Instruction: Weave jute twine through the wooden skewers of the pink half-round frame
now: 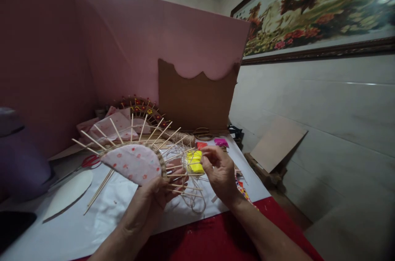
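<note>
My left hand (160,195) grips the edge of an oval basket base (132,163) covered in pink flowered cloth, with thin bamboo sticks (154,133) fanning out from its rim. My right hand (219,170) is pinched on a pale twine strand (193,195) beside the sticks, just right of the base. Loose twine hangs in loops under both hands. A yellow object (195,161) lies behind the sticks between my hands.
Red-handled scissors (89,161) and an oval card cut-out (68,193) lie left on the white sheet (92,228). A second beaded stick frame (138,108), pink cloth (114,127) and a brown cardboard piece (197,100) stand behind. Red tablecloth (216,240) shows at the front.
</note>
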`<state>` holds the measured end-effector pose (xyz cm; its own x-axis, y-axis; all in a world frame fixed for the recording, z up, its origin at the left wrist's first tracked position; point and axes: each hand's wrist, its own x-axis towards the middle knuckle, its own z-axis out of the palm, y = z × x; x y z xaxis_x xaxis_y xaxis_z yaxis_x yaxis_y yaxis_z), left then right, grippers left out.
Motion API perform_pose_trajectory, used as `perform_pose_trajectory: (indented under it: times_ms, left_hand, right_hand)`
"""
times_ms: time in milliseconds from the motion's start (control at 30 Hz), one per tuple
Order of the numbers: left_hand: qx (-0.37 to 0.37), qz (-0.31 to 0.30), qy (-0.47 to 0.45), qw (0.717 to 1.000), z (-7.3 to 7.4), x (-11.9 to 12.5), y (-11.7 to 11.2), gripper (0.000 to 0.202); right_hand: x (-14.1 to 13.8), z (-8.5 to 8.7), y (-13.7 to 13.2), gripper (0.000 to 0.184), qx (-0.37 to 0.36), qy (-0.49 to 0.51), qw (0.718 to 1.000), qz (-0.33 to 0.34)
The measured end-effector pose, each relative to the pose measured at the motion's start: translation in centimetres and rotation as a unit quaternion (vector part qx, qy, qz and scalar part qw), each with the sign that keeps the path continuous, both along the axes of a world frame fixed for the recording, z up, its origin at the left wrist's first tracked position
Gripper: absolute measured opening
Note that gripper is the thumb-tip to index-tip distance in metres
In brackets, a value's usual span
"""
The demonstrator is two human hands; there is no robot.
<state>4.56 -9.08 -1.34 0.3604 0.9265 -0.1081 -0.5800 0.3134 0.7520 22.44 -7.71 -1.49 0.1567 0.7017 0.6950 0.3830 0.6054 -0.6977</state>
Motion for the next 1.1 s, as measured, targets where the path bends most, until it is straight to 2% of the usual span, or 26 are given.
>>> perform_pose_trajectory:
  times_ms: [100,367,567,733,833,933,1100]
  left_hand:
    - [0.007,0.006,0.006,1.0,0.0,0.1,-0.1,0.03]
    - [0.002,0.017,0.025,1.0,-0.1,0.4,-0.3,0.028]
    - [0.014,0.014,0.038,0.999,-0.3,0.4,-0.2,0.032]
    - [0.014,0.007,0.052,0.999,-0.7,0.4,-0.1,0.027]
    - [0.002,0.01,0.048,0.999,-0.6,0.5,-0.2,0.033]
    - [0.006,0.019,0.046,0.999,-0.7,0.8,-0.4,0.041]
    - [0.02,0.018,0.062,0.998,-1.0,1.1,-0.7,0.042]
  right_hand:
    - [-0.2,0.0,-0.2,0.009,0.029,-0.036,0.999,-0.024]
    - [0.0,0.0,0.2,0.015,-0.023,-0.005,1.0,0.002]
    - [0.1,0.3,0.0,0.014,-0.012,-0.066,0.998,-0.014]
    - [-0.1,0.1,-0.2,0.016,-0.014,-0.093,0.995,-0.037]
    - [-0.3,0.2,-0.4,0.019,-0.016,-0.133,0.99,-0.049]
    - [-0.6,0.5,-0.8,0.013,-0.012,-0.171,0.983,-0.067]
    - [-0.9,0.6,-1.2,0.009,-0.009,-0.202,0.975,-0.095]
